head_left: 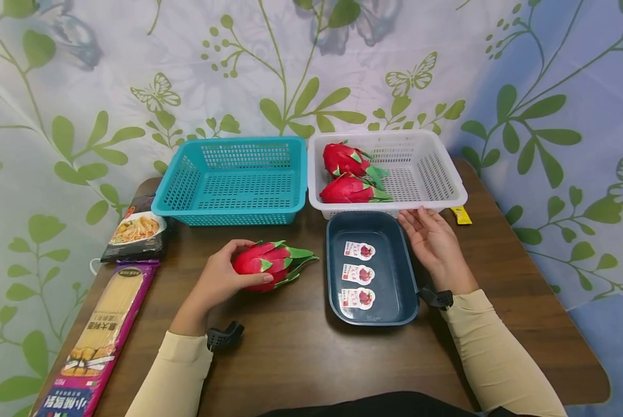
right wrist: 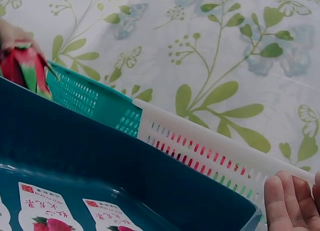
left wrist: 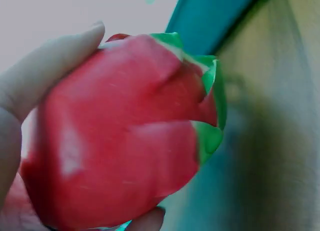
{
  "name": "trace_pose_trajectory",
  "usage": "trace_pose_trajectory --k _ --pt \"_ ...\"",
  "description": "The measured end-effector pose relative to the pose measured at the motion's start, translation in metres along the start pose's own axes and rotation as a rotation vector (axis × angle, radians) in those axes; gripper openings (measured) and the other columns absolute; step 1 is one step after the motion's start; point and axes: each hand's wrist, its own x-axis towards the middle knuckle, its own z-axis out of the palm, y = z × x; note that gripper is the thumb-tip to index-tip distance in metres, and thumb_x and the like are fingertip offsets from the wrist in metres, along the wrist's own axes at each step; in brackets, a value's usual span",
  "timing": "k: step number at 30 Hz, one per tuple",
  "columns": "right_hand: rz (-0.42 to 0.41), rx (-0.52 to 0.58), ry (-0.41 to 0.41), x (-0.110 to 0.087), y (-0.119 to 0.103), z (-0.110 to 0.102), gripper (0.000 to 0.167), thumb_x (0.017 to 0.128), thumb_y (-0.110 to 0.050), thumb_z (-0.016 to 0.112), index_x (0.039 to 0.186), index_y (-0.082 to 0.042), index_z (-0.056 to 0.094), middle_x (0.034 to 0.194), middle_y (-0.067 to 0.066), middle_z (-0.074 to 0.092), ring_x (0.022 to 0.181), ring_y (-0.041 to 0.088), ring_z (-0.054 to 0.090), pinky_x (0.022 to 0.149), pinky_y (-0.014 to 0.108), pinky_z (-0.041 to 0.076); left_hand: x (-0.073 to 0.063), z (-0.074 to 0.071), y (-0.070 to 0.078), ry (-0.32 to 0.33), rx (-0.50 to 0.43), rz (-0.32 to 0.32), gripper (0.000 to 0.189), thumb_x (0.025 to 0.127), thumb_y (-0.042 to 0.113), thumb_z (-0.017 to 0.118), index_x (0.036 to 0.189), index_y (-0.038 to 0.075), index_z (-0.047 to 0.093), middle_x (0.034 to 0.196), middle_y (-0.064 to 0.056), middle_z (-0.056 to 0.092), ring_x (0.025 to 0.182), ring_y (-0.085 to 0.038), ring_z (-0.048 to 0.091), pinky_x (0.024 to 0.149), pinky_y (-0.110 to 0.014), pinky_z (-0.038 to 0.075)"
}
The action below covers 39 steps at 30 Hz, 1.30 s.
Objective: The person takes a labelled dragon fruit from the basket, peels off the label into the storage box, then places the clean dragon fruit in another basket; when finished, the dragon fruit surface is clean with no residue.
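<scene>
A red dragon fruit (head_left: 263,265) with green leaf tips is gripped by my left hand (head_left: 229,272) above the table, thumb on one side and fingers on the other. Filling much of the left wrist view is the same dragon fruit (left wrist: 120,136). My right hand (head_left: 436,246) has its fingers extended beside the dark blue tray (head_left: 412,289), fingertips by the white basket's (head_left: 441,204) front rim; whether they touch it I cannot tell. Several dragon fruit stickers (head_left: 358,274) lie in the tray. Two more dragon fruits (head_left: 349,188) rest in the white basket's left side.
Left of the white basket stands a teal basket (head_left: 230,217). A black food packet (head_left: 139,229) and a long noodle pack (head_left: 99,336) lie along the table's left edge. A small yellow packet (head_left: 461,215) sits right of the white basket. Patterned cloth hangs behind.
</scene>
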Motion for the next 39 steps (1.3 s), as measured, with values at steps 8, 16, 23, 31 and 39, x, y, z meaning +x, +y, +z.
trace_pose_trajectory --k 8,16,23,31,39 --pt "-0.006 -0.001 0.017 -0.003 -0.002 -0.003 0.034 0.11 -0.001 0.049 0.143 0.001 0.052 0.129 0.022 0.065 0.114 0.031 0.069 0.109 0.044 0.039 -0.01 -0.031 0.05 0.034 0.054 0.233 0.083 0.074 0.035 0.098 0.142 0.016 0.055 0.135 -0.002 0.06 0.12 -0.03 0.056 0.078 -0.042 0.062" --pt "-0.004 -0.029 0.028 -0.006 -0.007 -0.006 0.036 0.109 -0.003 0.051 0.145 0.001 0.05 0.127 0.022 0.064 0.114 0.031 0.069 0.109 0.043 0.039 0.021 -0.022 0.116 0.078 0.022 0.384 0.078 0.077 0.034 0.096 0.142 0.018 0.056 0.137 0.005 0.058 0.124 -0.021 0.053 0.08 -0.043 0.062" --pt "-0.006 -0.043 -0.004 -0.003 -0.013 -0.004 0.036 0.11 -0.004 0.05 0.146 0.003 0.05 0.127 0.022 0.065 0.114 0.032 0.067 0.11 0.043 0.038 0.096 0.047 0.18 0.024 0.098 0.344 0.083 0.079 0.045 0.093 0.141 0.014 0.048 0.133 -0.001 0.059 0.117 -0.019 0.058 0.077 -0.034 0.062" --pt "0.035 -0.075 0.011 0.0 -0.012 -0.001 0.044 0.11 -0.006 0.052 0.153 -0.003 0.044 0.139 0.021 0.058 0.119 0.031 0.065 0.111 0.043 0.039 0.174 0.133 0.221 0.178 0.339 0.267 0.085 0.083 0.063 0.082 0.14 0.012 0.045 0.131 -0.004 0.058 0.113 -0.017 0.059 0.084 -0.031 0.059" --pt "0.05 -0.051 0.029 -0.006 -0.009 0.001 0.042 0.11 -0.006 0.052 0.151 -0.002 0.045 0.139 0.021 0.059 0.12 0.032 0.066 0.111 0.043 0.04 0.213 0.196 0.234 0.287 0.545 0.156 0.083 0.088 0.069 0.072 0.136 0.008 0.042 0.127 -0.008 0.057 0.115 -0.02 0.059 0.091 -0.036 0.057"
